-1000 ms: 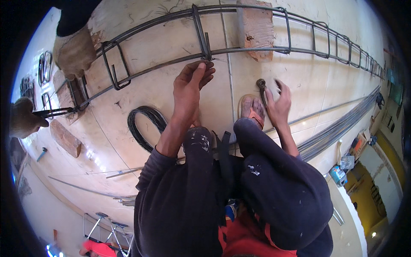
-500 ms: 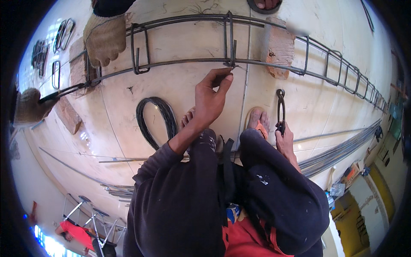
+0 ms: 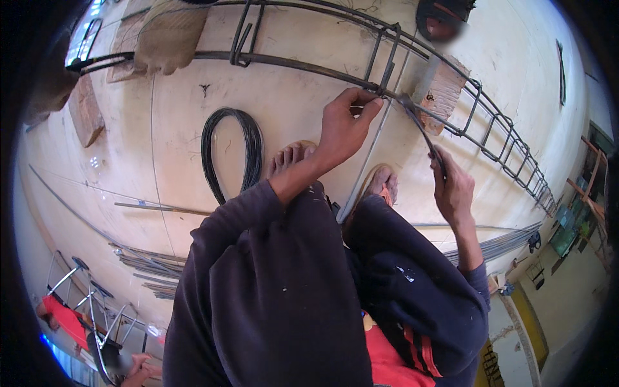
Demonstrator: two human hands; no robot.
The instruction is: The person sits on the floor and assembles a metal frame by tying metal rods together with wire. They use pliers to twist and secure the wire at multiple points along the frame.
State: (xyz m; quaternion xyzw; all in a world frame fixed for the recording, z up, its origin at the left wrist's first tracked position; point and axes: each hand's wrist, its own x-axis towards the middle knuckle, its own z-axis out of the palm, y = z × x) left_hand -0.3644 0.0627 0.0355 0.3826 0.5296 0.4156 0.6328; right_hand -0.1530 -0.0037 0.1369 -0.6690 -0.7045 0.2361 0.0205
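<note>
A long cage of steel reinforcing bars point(image 3: 293, 67) with bent stirrups point(image 3: 391, 61) runs across the far side. My left hand point(image 3: 347, 126) is closed at its lower bar, thumb and finger pinching a thin tie wire where a stirrup meets the bar. My right hand point(image 3: 455, 190) grips dark pincers point(image 3: 422, 131) by the handles. Their head touches or nearly touches the bar, just right of my left fingertips. A coil of dark tie wire point(image 3: 253, 151) lies on the floor, left of my left forearm.
A co-worker's gloved hand point(image 3: 171, 39) rests on the cage at the far left. Brick blocks point(image 3: 442, 84) prop the cage; another brick point(image 3: 87, 115) lies left. Loose steel rods point(image 3: 145, 263) lie left, and a bar bundle point(image 3: 506, 240) right. A person's foot point(image 3: 442, 29) is beyond the cage.
My right hand has raised the pincers from beside my foot up to the bar. My left hand keeps its pinch at the stirrup joint. The view has shifted and tilted.
</note>
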